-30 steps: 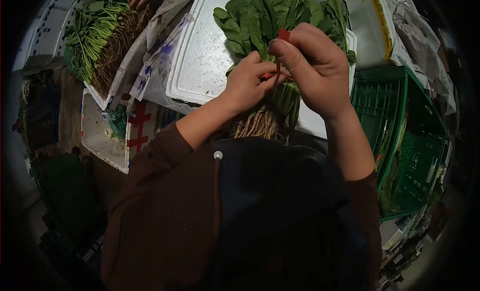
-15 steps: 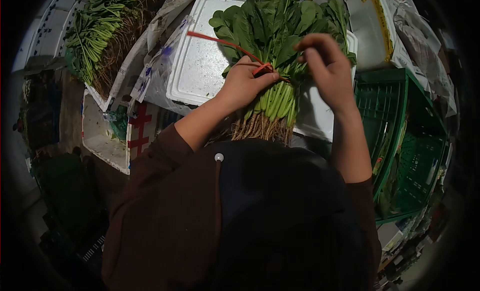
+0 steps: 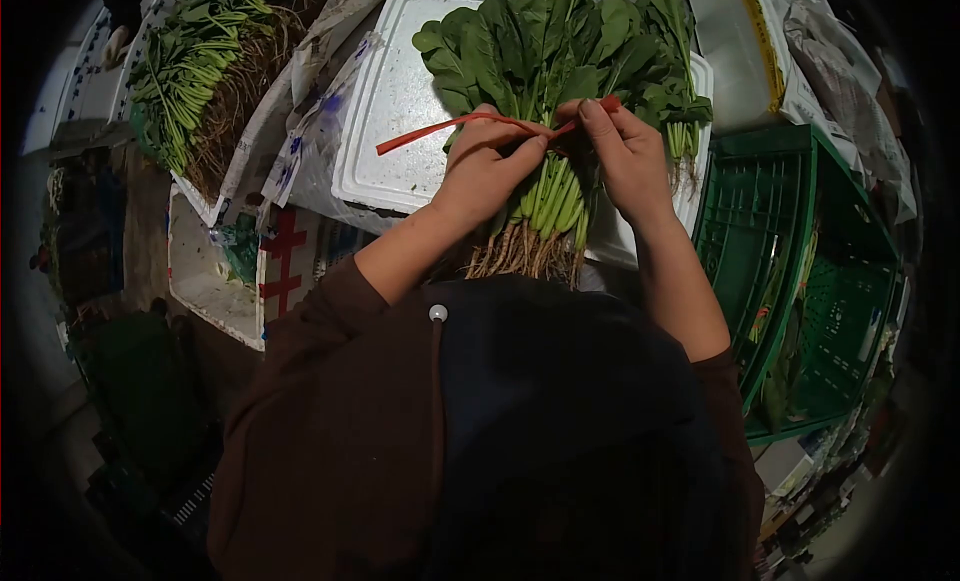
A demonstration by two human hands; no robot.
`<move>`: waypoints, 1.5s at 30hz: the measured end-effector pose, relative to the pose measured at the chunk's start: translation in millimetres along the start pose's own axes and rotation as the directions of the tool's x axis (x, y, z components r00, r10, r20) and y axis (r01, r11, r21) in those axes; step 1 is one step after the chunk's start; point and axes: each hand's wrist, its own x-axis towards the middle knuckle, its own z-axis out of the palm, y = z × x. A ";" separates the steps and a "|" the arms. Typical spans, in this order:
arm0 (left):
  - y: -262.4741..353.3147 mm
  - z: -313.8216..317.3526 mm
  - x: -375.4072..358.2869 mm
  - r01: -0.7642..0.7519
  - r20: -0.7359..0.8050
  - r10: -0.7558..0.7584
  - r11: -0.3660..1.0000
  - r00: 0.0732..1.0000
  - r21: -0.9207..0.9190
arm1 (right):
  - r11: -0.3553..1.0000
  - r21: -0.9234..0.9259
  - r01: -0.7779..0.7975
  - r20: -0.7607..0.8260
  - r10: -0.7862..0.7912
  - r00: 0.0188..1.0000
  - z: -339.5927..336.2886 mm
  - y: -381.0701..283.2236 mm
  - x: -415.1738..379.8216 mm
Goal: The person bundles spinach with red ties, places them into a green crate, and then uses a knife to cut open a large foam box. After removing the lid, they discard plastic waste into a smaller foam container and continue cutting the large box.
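Ribbon point(image 3: 425, 133), flat and red, pinched in left fingers point(image 3: 524, 159) and right fingers point(image 3: 602, 128), crosses stringy-rooted greens point(image 3: 535, 66).

Both hands point(image 3: 485, 161) point(image 3: 632, 166) pinched, close together

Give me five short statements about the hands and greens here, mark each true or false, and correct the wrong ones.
1. The right hand pinches a red tie. True.
2. The left hand is inside a green crate. False: it is at the bunch, touching the tie.
3. The bunch's roots point toward the person's body. True.
4. The crate is left of the bunch. False: it is to the right.
5. The tie is white. False: it is red.
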 end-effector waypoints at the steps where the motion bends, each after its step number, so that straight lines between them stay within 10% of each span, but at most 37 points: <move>1: -1.7 1.3 -1.0 0.000 0.003 0.000 1.000 1.000 -0.001 | 0.999 0.008 0.034 0.001 -0.034 0.999 0.3 1.4 -1.2; 8: 13.8 -14.8 -8.7 -0.267 -0.245 0.208 0.934 0.947 -0.237 | 0.963 0.264 -0.059 -0.002 0.062 0.998 2.0 3.3 -5.2; 11: 19.8 -22.2 -7.3 0.045 0.115 0.031 0.794 0.993 -0.606 | 0.957 0.282 0.071 -0.032 -0.065 0.997 7.8 5.1 -3.4; 14: 23.4 -31.6 -6.1 0.175 0.255 -0.031 0.805 0.966 -0.566 | 0.858 0.502 0.112 0.012 -0.137 0.991 9.7 -3.8 -4.6; 20: -35.7 -31.6 0.6 0.272 0.209 -0.187 0.804 0.960 -0.529 | 0.853 0.522 -0.005 -0.133 0.088 0.987 -18.3 22.1 -7.9; 25: -18.8 -35.8 5.7 0.219 0.213 -0.119 0.806 0.970 -0.550 | 0.838 0.544 0.030 -0.030 -0.016 0.999 -14.9 15.6 -9.3; 28: -16.9 -39.3 9.3 0.214 0.173 -0.137 0.773 0.975 -0.598 | 0.974 -0.123 0.190 -0.096 -0.202 0.975 6.5 19.0 -19.8; 30: -0.6 -37.8 3.6 0.220 0.194 -0.136 0.822 0.972 -0.526 | 0.962 -0.265 0.066 0.042 -0.056 0.998 12.3 10.0 -24.4; 33: 23.5 -26.2 7.8 -0.023 0.222 0.089 0.959 0.971 -0.281 | 0.801 -0.506 0.320 0.157 -0.279 0.947 15.7 32.7 -23.5; 37: 35.8 -0.7 14.0 -0.124 0.130 0.210 0.870 0.969 -0.477 | 0.978 -0.158 0.137 -0.103 -0.154 0.983 12.9 61.1 -25.6; 41: 16.5 18.1 7.4 -0.330 -0.138 0.307 0.924 0.942 -0.194 | 0.974 0.109 0.198 -0.217 -0.171 0.961 15.0 52.3 -25.1; 45: 12.5 24.4 1.2 -0.300 0.041 0.300 0.954 0.953 0.017 | 0.963 0.243 0.118 -0.259 -0.053 0.964 7.8 55.4 -24.8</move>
